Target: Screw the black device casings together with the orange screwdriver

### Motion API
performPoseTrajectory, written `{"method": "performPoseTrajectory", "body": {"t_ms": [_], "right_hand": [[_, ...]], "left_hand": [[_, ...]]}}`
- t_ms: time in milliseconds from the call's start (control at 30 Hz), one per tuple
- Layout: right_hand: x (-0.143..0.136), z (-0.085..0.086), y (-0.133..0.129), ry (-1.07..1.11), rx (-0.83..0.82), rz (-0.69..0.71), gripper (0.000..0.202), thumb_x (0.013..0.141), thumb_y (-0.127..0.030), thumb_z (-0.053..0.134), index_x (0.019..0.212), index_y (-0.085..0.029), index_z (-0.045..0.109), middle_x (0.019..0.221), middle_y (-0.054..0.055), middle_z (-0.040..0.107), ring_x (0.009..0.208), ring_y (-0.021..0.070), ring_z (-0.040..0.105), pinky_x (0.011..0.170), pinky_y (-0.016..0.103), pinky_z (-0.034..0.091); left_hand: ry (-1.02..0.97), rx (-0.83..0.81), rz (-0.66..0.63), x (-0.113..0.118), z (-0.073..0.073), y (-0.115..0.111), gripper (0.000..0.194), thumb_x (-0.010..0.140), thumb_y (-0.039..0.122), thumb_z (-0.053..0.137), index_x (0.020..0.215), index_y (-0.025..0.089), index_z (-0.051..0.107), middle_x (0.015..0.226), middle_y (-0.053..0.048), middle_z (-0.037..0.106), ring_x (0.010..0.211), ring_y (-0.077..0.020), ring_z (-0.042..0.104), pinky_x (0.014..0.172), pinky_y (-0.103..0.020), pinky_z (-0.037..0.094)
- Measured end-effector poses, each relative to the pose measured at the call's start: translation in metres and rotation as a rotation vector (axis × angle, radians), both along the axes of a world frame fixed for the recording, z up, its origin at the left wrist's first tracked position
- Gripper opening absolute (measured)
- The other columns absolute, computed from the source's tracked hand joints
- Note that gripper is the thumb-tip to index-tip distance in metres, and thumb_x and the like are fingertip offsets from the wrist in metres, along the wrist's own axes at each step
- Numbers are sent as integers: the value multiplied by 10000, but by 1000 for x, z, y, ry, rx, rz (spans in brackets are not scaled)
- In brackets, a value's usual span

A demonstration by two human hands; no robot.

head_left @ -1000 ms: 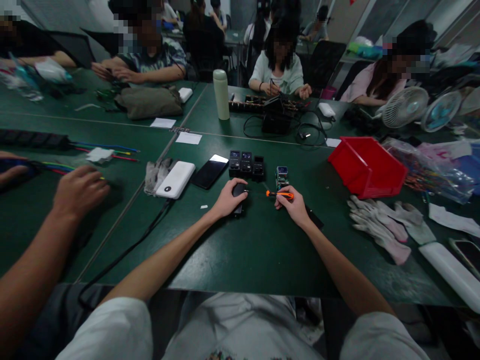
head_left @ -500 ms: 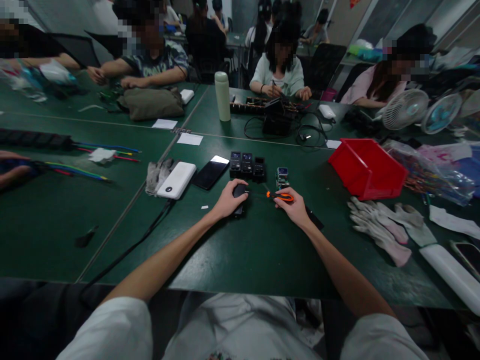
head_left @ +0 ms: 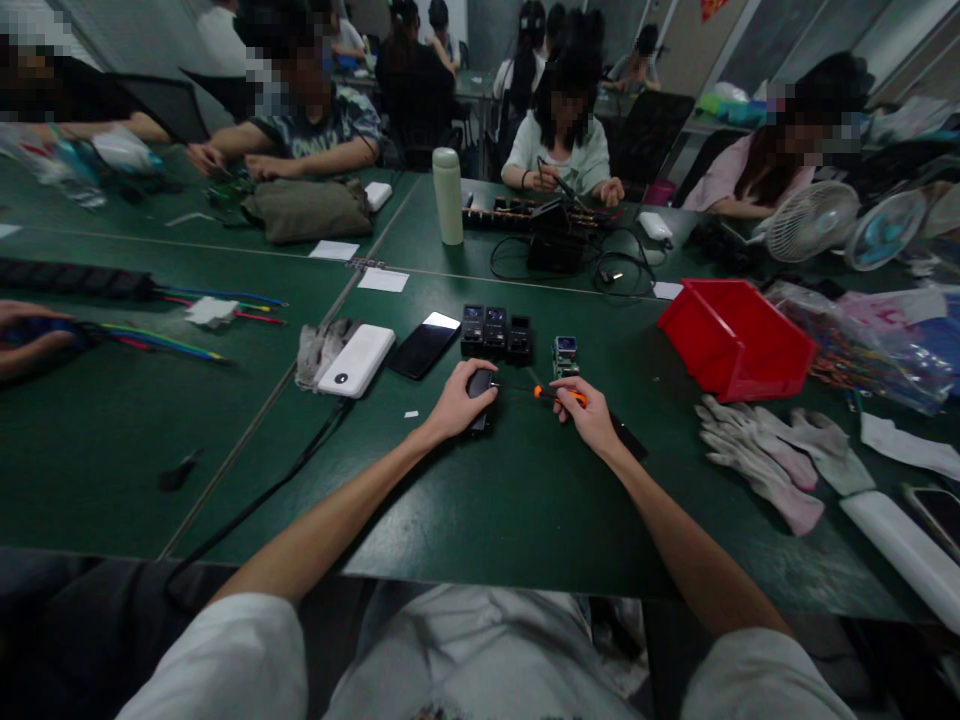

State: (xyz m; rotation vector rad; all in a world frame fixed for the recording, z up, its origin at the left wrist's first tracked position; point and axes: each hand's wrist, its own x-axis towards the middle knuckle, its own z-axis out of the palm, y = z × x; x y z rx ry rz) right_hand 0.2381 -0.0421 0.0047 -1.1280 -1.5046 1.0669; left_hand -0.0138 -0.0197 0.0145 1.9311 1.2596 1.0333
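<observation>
My left hand (head_left: pixel 457 402) is wrapped round a small black device (head_left: pixel 481 384) on the green table. Closed round an orange-handled screwdriver (head_left: pixel 574 396), my right hand (head_left: pixel 591 415) is to the right of it. The screwdriver's thin shaft points left toward the device; whether its tip touches cannot be made out. Several black modules (head_left: pixel 495 332) stand in a row just beyond my hands. A small circuit board with a display (head_left: pixel 565 352) is beyond my right hand, and a flat black piece (head_left: pixel 628 436) lies partly behind my right wrist.
A black phone (head_left: pixel 425 345) and white power bank (head_left: pixel 357 361) lie left. To the right are a red bin (head_left: pixel 735 340) and gloves (head_left: pixel 757 455). A green bottle (head_left: pixel 448 197) stands farther back. Several people sit around; a person's hand (head_left: pixel 34 340) is at far left.
The screwdriver is still in my right hand, whose fingers have shifted slightly on the handle. My left hand keeps its hold on the black device. The view has moved slightly.
</observation>
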Motion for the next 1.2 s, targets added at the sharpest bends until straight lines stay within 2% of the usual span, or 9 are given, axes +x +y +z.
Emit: {"method": "performPoseTrajectory", "body": {"t_ms": [333, 467, 533, 600, 667, 767, 867, 1033, 1200], "right_hand": [[2, 0, -2, -27, 87, -77, 313, 772, -375, 704, 1015, -219, 582, 956, 36, 612, 752, 162, 614, 662, 309, 530], [3, 1, -2, -80, 195, -81, 217, 777, -331, 699, 939, -219, 610, 963, 35, 624, 881, 198, 610, 811, 367, 514], [3, 2, -2, -88, 222, -84, 202, 776, -328, 701, 923, -220, 614, 963, 34, 628, 892, 201, 608, 828, 372, 505], [2, 2, -3, -83, 194, -84, 219, 783, -351, 696, 937, -220, 612, 942, 30, 626, 830, 186, 613, 771, 351, 513], [2, 2, -3, -57, 124, -77, 243, 812, -392, 662, 969, -217, 603, 856, 13, 618, 684, 150, 597, 651, 307, 505], [1, 0, -2, -15, 34, -69, 271, 858, -445, 594, 992, -209, 591, 688, -26, 567, 500, 105, 510, 485, 247, 420], [0, -1, -2, -13, 34, -77, 279, 847, -442, 612, 1004, -214, 584, 681, -29, 556, 487, 100, 493, 461, 240, 404], [2, 0, -2, 0, 108, -101, 305, 790, -369, 689, 1035, -229, 574, 948, 30, 602, 690, 144, 590, 621, 292, 512], [3, 0, -2, -46, 179, -111, 284, 764, -305, 710, 1008, -227, 586, 974, 36, 605, 887, 198, 607, 825, 362, 509]], "left_hand": [[-5, 19, 3, 2, 1, -4, 309, 812, 277, 577, 1117, 225, 571, 1111, -42, 557, 1057, -207, 541, 983, -370, 414], [-15, 40, 1, 3, 1, -6, 307, 815, 273, 573, 1117, 220, 568, 1117, -45, 557, 1070, -204, 539, 995, -365, 409], [-22, 53, 2, 3, 1, -6, 306, 816, 274, 573, 1117, 218, 565, 1122, -46, 559, 1076, -201, 539, 1003, -362, 405], [-28, 61, 7, 4, 2, -7, 314, 816, 276, 573, 1124, 215, 556, 1133, -47, 560, 1091, -200, 538, 1012, -361, 401], [-31, 63, 16, 4, 2, -8, 322, 818, 284, 572, 1131, 213, 550, 1142, -50, 561, 1104, -202, 538, 1017, -361, 399], [-22, 58, 18, 5, 4, -9, 311, 824, 298, 566, 1124, 217, 556, 1133, -50, 563, 1097, -203, 543, 1008, -361, 406], [-19, 56, 14, 5, 4, -9, 295, 825, 298, 565, 1110, 219, 563, 1118, -48, 564, 1078, -201, 548, 1000, -359, 411], [-22, 51, 4, 3, 2, -8, 303, 825, 296, 570, 1118, 217, 559, 1124, -50, 561, 1083, -203, 546, 1005, -358, 408], [-33, 50, -3, 3, 1, -8, 307, 826, 301, 575, 1121, 219, 558, 1122, -49, 556, 1074, -201, 548, 1000, -357, 411]]}}
